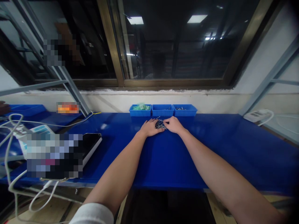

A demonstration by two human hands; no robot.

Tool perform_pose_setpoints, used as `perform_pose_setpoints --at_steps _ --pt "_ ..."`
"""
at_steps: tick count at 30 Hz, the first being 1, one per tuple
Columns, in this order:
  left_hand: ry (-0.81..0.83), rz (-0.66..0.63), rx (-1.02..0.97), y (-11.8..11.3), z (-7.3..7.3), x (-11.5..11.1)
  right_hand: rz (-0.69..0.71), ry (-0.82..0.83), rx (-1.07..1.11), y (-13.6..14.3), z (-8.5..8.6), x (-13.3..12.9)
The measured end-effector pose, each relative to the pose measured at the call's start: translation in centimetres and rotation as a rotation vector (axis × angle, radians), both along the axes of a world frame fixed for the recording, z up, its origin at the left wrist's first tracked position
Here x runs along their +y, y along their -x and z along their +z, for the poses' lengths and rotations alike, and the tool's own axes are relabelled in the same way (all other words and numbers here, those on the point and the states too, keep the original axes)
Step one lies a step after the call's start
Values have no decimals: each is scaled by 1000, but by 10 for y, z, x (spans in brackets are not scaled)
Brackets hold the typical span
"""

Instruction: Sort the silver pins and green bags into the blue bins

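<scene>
A small heap of thin metal pieces that look like screws or nails [160, 124] lies on the blue tabletop [154, 161]. Against the heap's left side rests my left hand [149, 127], palm down, fingers stretched out and thumb along the near edge. From the right, my right hand [174, 125] reaches to the heap with thumb and forefinger pinched together at its edge. Whatever sits between those fingertips is too small to make out. Just behind the hands stand three blue bins: a left bin [133, 112] with green-white packets [143, 107], a middle bin [161, 113] and a right bin [187, 112] holding small metal pieces.
A phone [92, 143], partly blurred out, lies at the left with white cables [14, 183] hanging around it. A white power strip [258, 115] sits at the back right. Grey metal posts [74, 93] flank the table. Another person's hand [4, 108] shows at the far left.
</scene>
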State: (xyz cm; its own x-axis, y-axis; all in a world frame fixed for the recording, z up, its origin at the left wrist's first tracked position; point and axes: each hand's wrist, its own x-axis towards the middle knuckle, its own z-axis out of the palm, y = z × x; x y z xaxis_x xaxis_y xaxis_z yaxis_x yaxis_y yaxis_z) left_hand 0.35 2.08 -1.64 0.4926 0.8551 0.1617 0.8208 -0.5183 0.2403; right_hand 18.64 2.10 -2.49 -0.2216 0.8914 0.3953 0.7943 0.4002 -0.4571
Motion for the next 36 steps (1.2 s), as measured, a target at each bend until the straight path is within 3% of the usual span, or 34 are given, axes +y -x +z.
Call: perform_pose_setpoints --at_steps 8,15,30,36 --pt "-37 -78 -31 2 -6 8 -62 -12 5 1 2 1" --pt "-73 -185 -76 0 -2 4 -141 -26 -89 0 1 2" --pt "-79 -166 -154 -3 3 -1 -45 25 76 1 -1 2" --pt "-193 -191 -250 -5 6 -1 62 -14 256 4 3 -1"
